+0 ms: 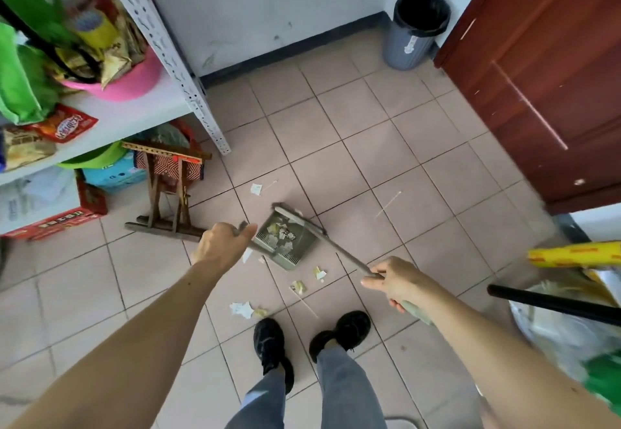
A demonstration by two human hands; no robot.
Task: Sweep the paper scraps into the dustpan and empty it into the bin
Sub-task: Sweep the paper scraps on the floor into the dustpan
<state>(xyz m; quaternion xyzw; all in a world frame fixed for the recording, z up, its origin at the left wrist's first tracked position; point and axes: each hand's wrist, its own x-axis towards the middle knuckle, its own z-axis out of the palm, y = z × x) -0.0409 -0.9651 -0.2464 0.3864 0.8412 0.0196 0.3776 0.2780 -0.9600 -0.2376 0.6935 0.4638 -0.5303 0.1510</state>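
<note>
A grey-green dustpan (302,253) rests on the tiled floor with several paper scraps inside it. My left hand (223,243) grips the dustpan's handle at its left side. My right hand (395,282) is closed around the broom handle (346,255), and the broom head (292,211) lies along the pan's far edge. Loose paper scraps (242,309) lie on the tiles between the pan and my black shoes. One more white scrap (256,189) lies beyond the pan. The grey bin (408,47) with a black liner stands in the far corner.
A white metal shelf (141,111) with bags and a pink basin fills the left side. A folding wooden stool (168,190) stands by the shelf's foot. A dark red door (544,69) is at the right. Cluttered items and a yellow roll (574,253) sit at the right edge.
</note>
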